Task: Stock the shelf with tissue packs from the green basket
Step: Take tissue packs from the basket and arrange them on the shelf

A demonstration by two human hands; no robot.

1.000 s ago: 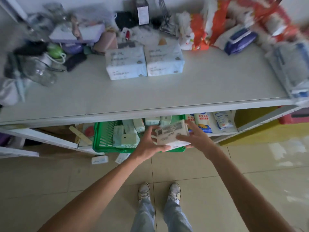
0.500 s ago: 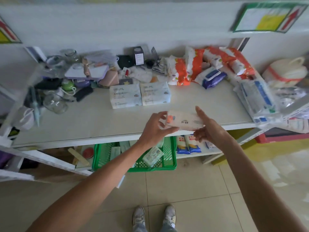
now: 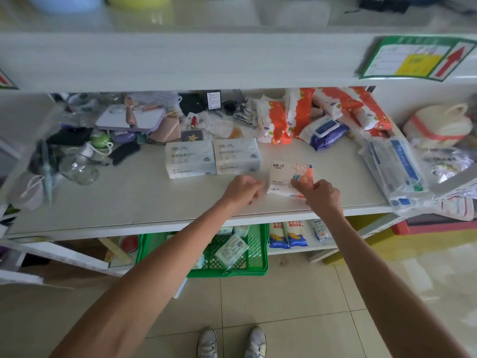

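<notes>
A white tissue pack with an orange pattern [image 3: 287, 177] lies flat on the middle shelf [image 3: 154, 200], just right of two pale tissue packs [image 3: 189, 160] [image 3: 236, 156] standing side by side. My right hand [image 3: 321, 196] pinches the pack's near right corner. My left hand [image 3: 244, 188] hovers loosely curled beside the pack's left edge, holding nothing. Below the shelf edge sits the green basket [image 3: 255, 257], with a few small tissue packs [image 3: 232, 250] inside; my left forearm hides part of it.
Jars, cups and boxes [image 3: 77, 169] crowd the shelf's left and back. Orange packs [image 3: 284, 117], a wet-wipe pack [image 3: 325, 130] and bagged goods [image 3: 395, 169] fill the right. The upper shelf board [image 3: 180, 60] hangs close overhead. My shoes [image 3: 255, 342] stand on the tiled floor.
Both hands lifted the pack out of the green basket, carried it up over the shelf edge and laid it flat beside the two pale packs. My left hand has come off it.
</notes>
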